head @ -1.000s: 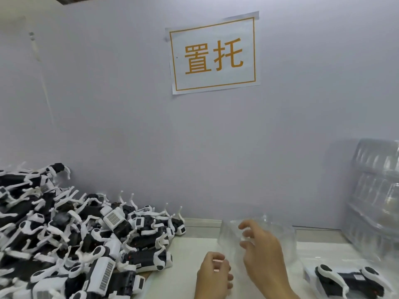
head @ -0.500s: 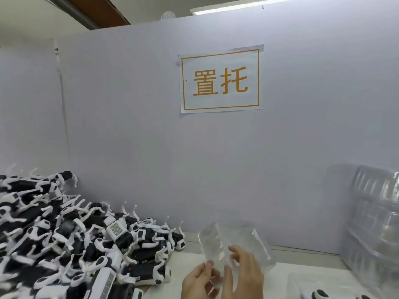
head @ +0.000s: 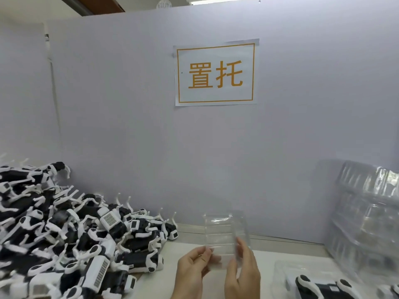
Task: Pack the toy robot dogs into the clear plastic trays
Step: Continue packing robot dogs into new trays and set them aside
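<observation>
Both hands, left hand (head: 194, 268) and right hand (head: 241, 270), pinch an empty clear tray (head: 225, 234) upright above the table, apparently separating it; best laid flat before reaching the toy dogs (head: 71, 238) heaped left.

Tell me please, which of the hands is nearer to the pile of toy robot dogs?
Left. The left hand sits just right of the pile of toy robot dogs, holding the clear tray. The right hand holds the tray's other side, farther from the pile.
</observation>
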Demonstrator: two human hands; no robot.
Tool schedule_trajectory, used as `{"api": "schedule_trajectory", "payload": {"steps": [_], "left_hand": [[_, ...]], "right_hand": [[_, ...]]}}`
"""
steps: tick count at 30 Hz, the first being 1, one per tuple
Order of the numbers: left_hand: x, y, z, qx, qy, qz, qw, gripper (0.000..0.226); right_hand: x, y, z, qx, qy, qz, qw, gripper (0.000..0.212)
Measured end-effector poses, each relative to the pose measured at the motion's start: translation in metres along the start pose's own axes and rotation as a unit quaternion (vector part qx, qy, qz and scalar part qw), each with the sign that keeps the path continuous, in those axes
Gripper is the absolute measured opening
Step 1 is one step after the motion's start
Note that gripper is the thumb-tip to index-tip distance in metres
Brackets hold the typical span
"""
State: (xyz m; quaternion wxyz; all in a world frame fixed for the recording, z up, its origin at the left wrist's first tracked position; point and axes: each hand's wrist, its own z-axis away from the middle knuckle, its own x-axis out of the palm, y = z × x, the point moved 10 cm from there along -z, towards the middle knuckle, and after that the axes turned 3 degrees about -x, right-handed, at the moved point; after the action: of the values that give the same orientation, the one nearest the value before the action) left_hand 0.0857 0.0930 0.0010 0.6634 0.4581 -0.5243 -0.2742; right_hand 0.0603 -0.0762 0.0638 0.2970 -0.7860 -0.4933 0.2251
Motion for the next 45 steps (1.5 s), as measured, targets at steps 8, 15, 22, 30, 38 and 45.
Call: {"api": "schedule_trajectory", "payload": {"steps": [8,15,22,30,38,45], "left_hand": [[0.009,0.012,0.002,0.033,-0.053,-0.007,0.998,0.026],[0.003,0.020,0.000,0.052,-0.017,-0.008,0.998,0.023],[0.003,0.031,0.004,0.100,0.028,-0.071,0.992,0.021],[-0.024,0.042,0.001,0.138,0.138,-0.055,0.979,0.031],[-0.066,-0.002,-0.018,-0.036,0.184,0.223,0.957,0.033],[-0.062,-0.012,-0.016,-0.035,0.187,0.028,0.981,0.018]], "right_hand": [[0.007,0.027,-0.009,0.093,-0.051,-0.107,0.989,0.048],[0.018,0.048,-0.013,0.174,-0.096,-0.173,0.965,0.035],[0.019,0.047,-0.011,0.197,-0.096,-0.198,0.955,0.035],[0.009,0.039,-0.021,0.173,-0.072,-0.188,0.964,0.027],[-0.043,0.033,-0.051,0.124,0.078,-0.180,0.973,0.015],[-0.067,0.021,-0.059,0.095,0.150,-0.163,0.971,0.026]]}}
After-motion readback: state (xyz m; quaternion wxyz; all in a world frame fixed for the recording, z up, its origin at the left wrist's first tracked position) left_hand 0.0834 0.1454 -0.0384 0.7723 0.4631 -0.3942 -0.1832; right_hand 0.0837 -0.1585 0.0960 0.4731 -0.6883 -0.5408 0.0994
